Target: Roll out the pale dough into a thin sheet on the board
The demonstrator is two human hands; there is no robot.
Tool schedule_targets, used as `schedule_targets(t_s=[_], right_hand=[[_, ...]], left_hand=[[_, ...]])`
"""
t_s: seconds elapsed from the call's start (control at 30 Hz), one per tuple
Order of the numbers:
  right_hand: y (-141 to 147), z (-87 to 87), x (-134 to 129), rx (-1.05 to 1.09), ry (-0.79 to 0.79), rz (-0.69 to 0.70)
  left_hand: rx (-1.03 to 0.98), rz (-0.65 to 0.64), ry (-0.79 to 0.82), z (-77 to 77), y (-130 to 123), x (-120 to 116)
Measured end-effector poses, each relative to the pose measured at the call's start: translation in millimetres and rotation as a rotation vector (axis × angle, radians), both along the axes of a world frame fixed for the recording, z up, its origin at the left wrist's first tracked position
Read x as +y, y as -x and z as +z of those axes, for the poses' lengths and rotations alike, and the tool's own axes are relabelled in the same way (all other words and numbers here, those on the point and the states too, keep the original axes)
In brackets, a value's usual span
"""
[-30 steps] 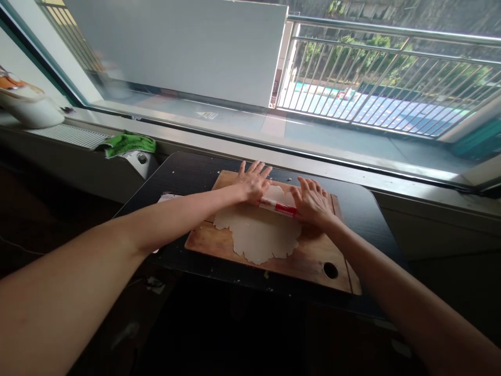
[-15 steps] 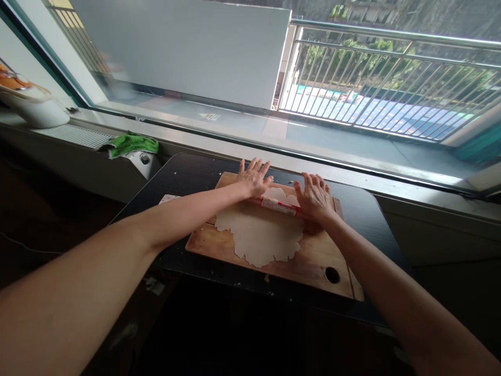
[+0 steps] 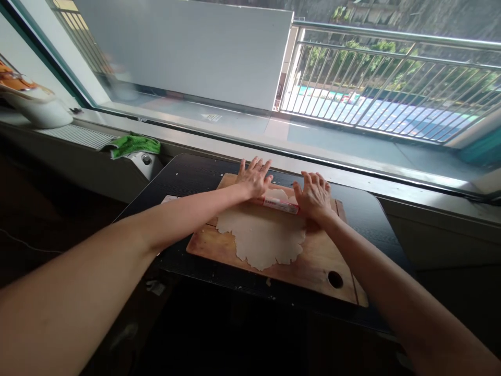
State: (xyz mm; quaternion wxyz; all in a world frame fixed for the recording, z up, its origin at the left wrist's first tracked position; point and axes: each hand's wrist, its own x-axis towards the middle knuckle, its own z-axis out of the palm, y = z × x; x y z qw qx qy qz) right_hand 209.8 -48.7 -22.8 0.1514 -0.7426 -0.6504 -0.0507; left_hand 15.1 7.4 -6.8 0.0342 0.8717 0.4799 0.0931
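Note:
A thin, ragged-edged sheet of dough (image 3: 266, 237) lies on a wooden cutting board (image 3: 313, 269). Across its far part is a rolling pin (image 3: 281, 206) with a red and white label. My left hand (image 3: 255, 178) rests palm down on the pin's left end, its fingers stretched out and spread away from me. On the right end lies my right hand (image 3: 313, 195), also flat and open, with the fingers pointing forward. Both palms hide the pin's ends. A bit of dough shows beyond the pin, between the hands.
The board sits on a black table (image 3: 191, 175) with scattered crumbs, against a window sill. A green cloth (image 3: 135, 145) hangs over a white radiator (image 3: 78, 136) to the left. Farther left stands a white pot (image 3: 49, 112). Outside the glass is a metal railing (image 3: 368, 86).
The rolling pin has turned slightly, so its label shows a different side. My hands stay nearly in place on it, and the view has shifted a little.

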Motion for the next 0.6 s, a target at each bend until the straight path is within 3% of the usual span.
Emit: schedule_targets(t_s=[0.07,0.2,0.27,0.33,0.47,0.53,0.6], right_hand=[[1.4,0.5,-4.6,0.005,0.041,-0.009],[8.4,-12.1,-59.8,-0.079,0.056,0.205],[9.3,-15.2,-70.5,-0.118,0.014,0.254],[7.6,-12.6,-55.3,-0.108,0.005,0.209],[2.2,0.7,0.5,-0.002,0.027,0.017],[2.0,2.5,3.2,0.006,0.040,-0.001],[3.3,-2.1,-17.7,-0.032,0.064,0.075]], left_hand=[[0.009,0.018,0.053,-0.5,2.1,-3.5],[0.075,-0.169,0.135,-13.0,26.8,-45.5],[0.074,-0.212,0.113,-15.4,31.8,-53.1],[0.078,-0.171,0.118,-12.8,25.8,-39.8],[0.076,0.028,0.148,-1.3,2.8,6.7],[0.071,0.056,0.155,0.0,1.8,8.5],[0.088,-0.025,0.171,-4.3,10.7,-9.3]])
